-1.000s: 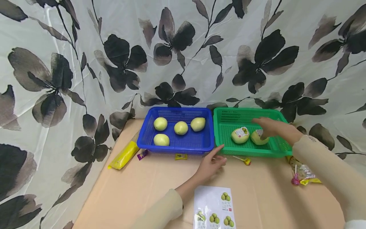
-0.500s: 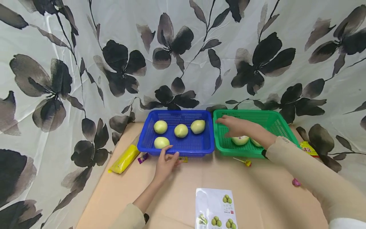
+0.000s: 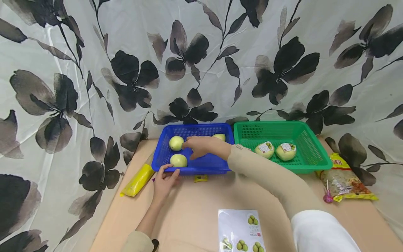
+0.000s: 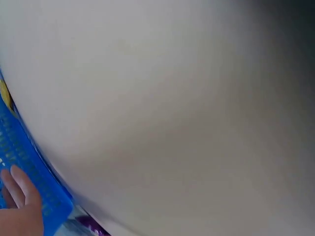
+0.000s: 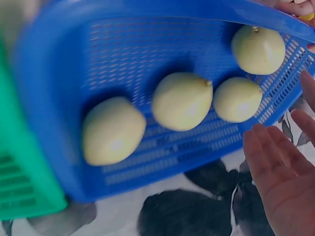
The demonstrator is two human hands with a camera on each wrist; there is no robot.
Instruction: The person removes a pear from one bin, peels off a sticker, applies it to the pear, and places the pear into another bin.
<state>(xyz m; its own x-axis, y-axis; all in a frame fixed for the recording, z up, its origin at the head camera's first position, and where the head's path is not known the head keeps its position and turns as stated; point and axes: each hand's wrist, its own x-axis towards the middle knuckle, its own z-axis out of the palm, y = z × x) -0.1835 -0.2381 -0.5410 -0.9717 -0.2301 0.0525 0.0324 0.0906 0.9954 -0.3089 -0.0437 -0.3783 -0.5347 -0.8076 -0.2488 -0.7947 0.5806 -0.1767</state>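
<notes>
The blue basket (image 3: 204,170) holds several pale yellow-green pears; the right wrist view shows a pear (image 5: 182,102) in its middle. My right hand (image 3: 204,145) reaches over this basket with fingers extended, grasping nothing, and hides part of its contents in the head view. Just left of its fingertips sits the back left pear (image 3: 176,143). At the basket's front left rim is my left hand (image 3: 163,185), fingers loosely spread against the edge, close to the front left pear (image 3: 178,160). The left wrist view catches only some left fingers (image 4: 25,189) beside the basket wall.
On the right, a green basket (image 3: 318,150) contains two pears with labels. A yellow package (image 3: 137,180) lies left. A snack bag (image 3: 346,180) and a purple lollipop (image 3: 328,197) lie right. The printed sheet (image 3: 240,227) is in front; a floral cloth (image 3: 126,35) hangs behind.
My right hand has travelled left from the green basket to above the blue one. My left hand has slid left along the blue basket's front edge. The pears in the green basket are uncovered again.
</notes>
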